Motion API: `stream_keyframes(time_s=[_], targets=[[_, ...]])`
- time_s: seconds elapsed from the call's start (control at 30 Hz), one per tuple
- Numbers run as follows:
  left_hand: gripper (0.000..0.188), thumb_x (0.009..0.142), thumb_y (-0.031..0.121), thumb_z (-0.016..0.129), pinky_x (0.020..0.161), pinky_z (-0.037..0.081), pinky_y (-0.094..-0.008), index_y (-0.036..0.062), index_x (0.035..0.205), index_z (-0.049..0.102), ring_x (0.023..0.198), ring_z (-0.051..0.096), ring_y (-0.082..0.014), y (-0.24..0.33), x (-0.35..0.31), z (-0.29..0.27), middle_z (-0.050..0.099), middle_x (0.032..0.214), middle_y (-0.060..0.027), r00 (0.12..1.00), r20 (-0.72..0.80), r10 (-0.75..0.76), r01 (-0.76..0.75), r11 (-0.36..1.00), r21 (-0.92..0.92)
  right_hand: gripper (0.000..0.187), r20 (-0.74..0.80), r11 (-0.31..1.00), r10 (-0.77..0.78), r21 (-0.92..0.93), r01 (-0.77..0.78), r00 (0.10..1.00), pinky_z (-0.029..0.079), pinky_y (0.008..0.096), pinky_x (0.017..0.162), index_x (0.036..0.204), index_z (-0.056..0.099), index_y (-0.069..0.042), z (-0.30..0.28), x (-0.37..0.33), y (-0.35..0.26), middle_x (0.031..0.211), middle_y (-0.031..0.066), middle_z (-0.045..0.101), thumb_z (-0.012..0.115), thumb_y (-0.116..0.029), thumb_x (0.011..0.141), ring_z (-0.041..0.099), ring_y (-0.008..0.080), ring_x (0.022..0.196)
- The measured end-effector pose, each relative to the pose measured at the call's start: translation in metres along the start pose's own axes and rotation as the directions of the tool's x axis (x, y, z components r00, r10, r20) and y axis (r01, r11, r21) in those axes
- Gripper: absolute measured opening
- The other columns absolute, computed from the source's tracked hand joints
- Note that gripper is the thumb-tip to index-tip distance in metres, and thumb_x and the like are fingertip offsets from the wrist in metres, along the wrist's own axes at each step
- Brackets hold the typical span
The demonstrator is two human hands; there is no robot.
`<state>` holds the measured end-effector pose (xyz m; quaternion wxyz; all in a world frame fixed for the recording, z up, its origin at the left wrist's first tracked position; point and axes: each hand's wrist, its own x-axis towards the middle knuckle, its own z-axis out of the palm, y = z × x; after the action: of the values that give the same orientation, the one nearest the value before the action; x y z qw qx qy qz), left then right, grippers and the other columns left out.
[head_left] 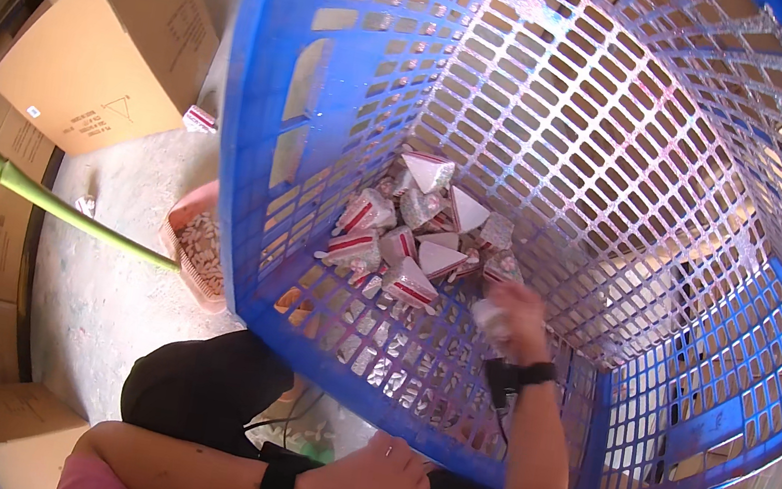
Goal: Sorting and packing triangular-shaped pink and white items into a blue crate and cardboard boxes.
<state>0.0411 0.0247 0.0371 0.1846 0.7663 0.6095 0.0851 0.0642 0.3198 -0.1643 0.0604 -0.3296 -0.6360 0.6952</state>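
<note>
Fingers on the left hand (pixel 371 487) curl in; I can't tell if they're empty. Past them, the right hand (pixel 523 323) pinches a white packet (pixel 489 320), not let go. Left of its fingers, many packets (pixel 437 257) already lie in the blue basket (pixel 244 131).

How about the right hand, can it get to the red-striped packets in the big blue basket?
Probably yes: the right hand is inside the blue plastic basket, beside the red-striped packets, with no basket wall between them. It seems to hold something whitish, though.
</note>
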Motion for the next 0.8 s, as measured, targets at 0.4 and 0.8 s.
stream_keyframes(time_s=[0.4, 0.8], targets=[[0.007, 0.068, 0.015, 0.054, 0.056, 0.034, -0.0331, 0.0089, 0.065, 0.058, 0.065, 0.055, -0.0208, 0.000, -0.006, 0.039, 0.055, 0.064, -0.0048, 0.979, -0.153, -0.137, 0.118, 0.985, -0.127, 0.044, 0.131, -0.106, -0.001, -0.986, 0.130, 0.991, 0.049, 0.0429, 0.063, 0.109, 0.045, -0.010, 0.173, 0.018, -0.018, 0.093, 0.0176, 0.057, 0.059, -0.031, 0.073, 0.060, 0.0330, 0.081], [0.016, 0.075, 0.016, 0.053, 0.058, 0.043, -0.0430, 0.0014, 0.082, 0.054, 0.065, 0.056, -0.0332, -0.062, -0.009, 0.012, 0.056, 0.068, -0.0134, 0.858, -0.324, -0.398, 0.285, 0.895, -0.344, 0.045, 0.022, 0.814, -0.095, 0.577, 0.065, 0.995, 0.046, 0.0318, 0.077, 0.117, 0.046, -0.006, 0.098, -0.083, -0.116, 0.104, 0.0078, 0.056, 0.051, -0.037, 0.085, 0.056, 0.0183, 0.090]])
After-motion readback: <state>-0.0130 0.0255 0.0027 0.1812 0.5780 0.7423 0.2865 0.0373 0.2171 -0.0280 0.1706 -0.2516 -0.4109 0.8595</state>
